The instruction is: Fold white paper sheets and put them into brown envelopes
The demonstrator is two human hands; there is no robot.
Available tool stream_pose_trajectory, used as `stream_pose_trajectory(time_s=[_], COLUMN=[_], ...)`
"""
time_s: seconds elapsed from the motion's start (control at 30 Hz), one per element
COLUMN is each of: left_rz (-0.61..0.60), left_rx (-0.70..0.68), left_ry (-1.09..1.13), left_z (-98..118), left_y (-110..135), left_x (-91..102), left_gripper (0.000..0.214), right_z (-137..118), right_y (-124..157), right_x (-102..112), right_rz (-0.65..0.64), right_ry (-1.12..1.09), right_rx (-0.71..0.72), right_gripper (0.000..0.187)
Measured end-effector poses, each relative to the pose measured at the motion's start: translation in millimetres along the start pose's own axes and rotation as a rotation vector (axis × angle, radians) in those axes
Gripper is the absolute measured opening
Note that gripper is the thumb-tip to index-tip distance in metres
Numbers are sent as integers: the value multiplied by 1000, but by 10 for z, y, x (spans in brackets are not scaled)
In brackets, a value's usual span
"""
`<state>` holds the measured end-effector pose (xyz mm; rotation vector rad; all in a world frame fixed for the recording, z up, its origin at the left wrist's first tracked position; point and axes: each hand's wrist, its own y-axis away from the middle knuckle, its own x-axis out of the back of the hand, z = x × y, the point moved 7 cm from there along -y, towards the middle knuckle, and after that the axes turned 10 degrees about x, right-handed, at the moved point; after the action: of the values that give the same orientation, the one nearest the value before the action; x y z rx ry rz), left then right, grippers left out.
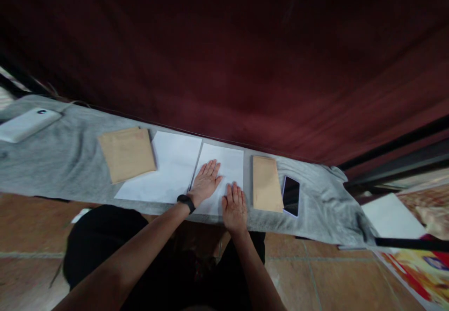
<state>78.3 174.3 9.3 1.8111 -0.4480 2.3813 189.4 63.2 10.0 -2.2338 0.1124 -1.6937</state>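
My left hand (206, 181), with a dark band on its wrist, lies flat with fingers extended on a white paper sheet (223, 154). Close by, my right hand (235, 209) rests palm down near the lower right edge of that same sheet, fingers stretched out. Neither hand holds anything. A second white sheet (175, 161) lies just to the left, its left part under a stack of brown paper envelopes (129, 154). To the right of my hands is another brown paper stack (265, 184), narrower and upright in view.
A dark-screened phone (291, 196) lies right of the narrow brown stack. At the far left is a white device (28, 124) with a cable. Grey cloth (319, 203) covers the narrow bench, backed by a dark red panel (224, 77). A colourful printed package (417, 271) sits lower right.
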Motion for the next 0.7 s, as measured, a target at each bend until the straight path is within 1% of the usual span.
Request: stream_pose_trajectory(time_s=[0.17, 0.27, 0.33, 0.4, 0.47, 0.57, 0.63, 0.7], left_rz=[-3, 5, 22, 28, 8, -25, -34, -39], left_rx=[48, 57, 24, -37, -88, -99, -96, -101], left_ry=[-25, -32, -37, -40, -39, -43, -53, -57], left_z=[-184, -239, -225, -177, -131, -114, -117, -118], left_y=[-273, -389, -427, -437, -433, -434, -436, -434], left_x=[0, 2, 12, 11, -7, -38, -47, -52], left_gripper=[64, 64, 62, 59, 56, 56, 56, 55], right_z=[-14, -13, 10, 61, 129, 198, 209, 211], right_y=[-7, 5, 3, -42, -162, -493, -763, -1010], right_x=[2, 10, 16, 25, 35, 19, -43, -153], right_rz=[-9, 5, 14, 20, 31, 53, 49, 11], right_ry=[-2, -13, -35, -70, -114, -167, -175, -165], right_rx=[-20, -22, -16, -11, -10, 8, 30, 48], right_gripper=[53, 53, 52, 50, 50, 51, 51, 50])
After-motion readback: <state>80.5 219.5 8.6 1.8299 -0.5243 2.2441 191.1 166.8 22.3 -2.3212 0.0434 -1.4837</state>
